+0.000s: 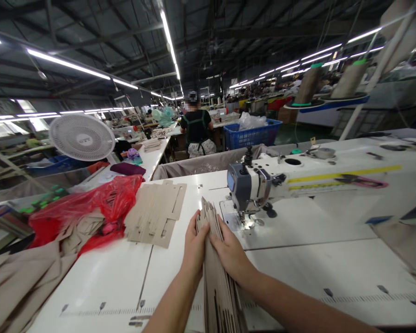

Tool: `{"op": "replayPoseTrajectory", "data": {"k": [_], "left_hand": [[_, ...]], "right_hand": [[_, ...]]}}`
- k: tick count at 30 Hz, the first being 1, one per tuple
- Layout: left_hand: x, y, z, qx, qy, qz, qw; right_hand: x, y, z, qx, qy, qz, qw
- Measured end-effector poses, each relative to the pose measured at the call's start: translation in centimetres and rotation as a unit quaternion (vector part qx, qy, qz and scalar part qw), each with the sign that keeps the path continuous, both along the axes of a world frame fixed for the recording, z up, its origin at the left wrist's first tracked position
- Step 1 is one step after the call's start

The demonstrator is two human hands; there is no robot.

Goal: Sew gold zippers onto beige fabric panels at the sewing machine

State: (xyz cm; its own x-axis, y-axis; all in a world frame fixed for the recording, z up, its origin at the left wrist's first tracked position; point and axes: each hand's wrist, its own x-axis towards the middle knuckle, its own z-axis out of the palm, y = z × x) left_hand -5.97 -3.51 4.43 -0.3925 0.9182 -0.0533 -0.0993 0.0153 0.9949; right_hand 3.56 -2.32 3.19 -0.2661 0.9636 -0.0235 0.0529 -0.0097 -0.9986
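Note:
Between both hands stands a thick stack of beige fabric pieces (215,273), held on edge and running toward the table's front. My left hand (197,240) is closed on its left side, thumb over the upper part. From the right, my right hand (230,249) grips the same stack, thumb pressed against it. Just beyond and to the right is the needle area of a white sewing machine (251,189). On the table to the left lies a flat, overlapping pile of beige cut pieces (156,212), apart from my hands.
A red plastic bag (90,208) and beige cloth (24,286) cover the left side. A white fan (82,138) stands behind them. Pink-handled snips (364,181) rest on the machine arm. Farther off are a blue basket (253,134) and a person (196,122) facing away.

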Motion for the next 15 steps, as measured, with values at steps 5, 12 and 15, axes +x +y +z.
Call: {"op": "replayPoseTrajectory", "data": {"k": [5,12,15], "left_hand": [[-0.9,0.6,-1.7,0.001,0.043,0.024,0.999],[-1.1,0.2,-3.4,0.007,0.050,0.006,0.999],[-1.6,0.0,-2.8,-0.003,0.086,0.017,0.996]], "right_hand": [[1.6,1.5,-0.8,0.002,-0.027,0.007,1.000],[2.2,0.8,-2.1,-0.064,0.116,-0.025,0.991],[0.8,0.5,-1.6,-0.070,0.157,0.018,0.985]]}}
